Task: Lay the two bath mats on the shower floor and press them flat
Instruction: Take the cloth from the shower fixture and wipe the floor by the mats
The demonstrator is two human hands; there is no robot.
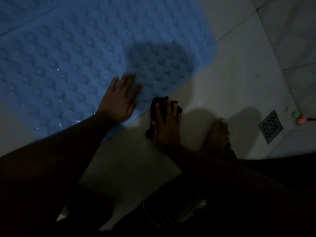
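A blue bath mat [77, 57] with rows of round bumps lies on the white tiled shower floor [239, 69], wet drops glinting on it. A seam at the upper left marks a second blue mat [22, 12] beside or overlapping it. My left hand [119, 100] rests palm-down with fingers spread on the first mat, close to its near edge. My right hand [168, 124] is on the bare tile just off that edge, fingers laid over a crumpled black cloth [160, 103]. The light is dim.
My bare foot [218, 134] stands on the tile right of the right hand. A square metal drain [270, 126] sits further right, with a small pink and green object [299, 118] by the wall. A thin white cord [162, 207] shows at the bottom.
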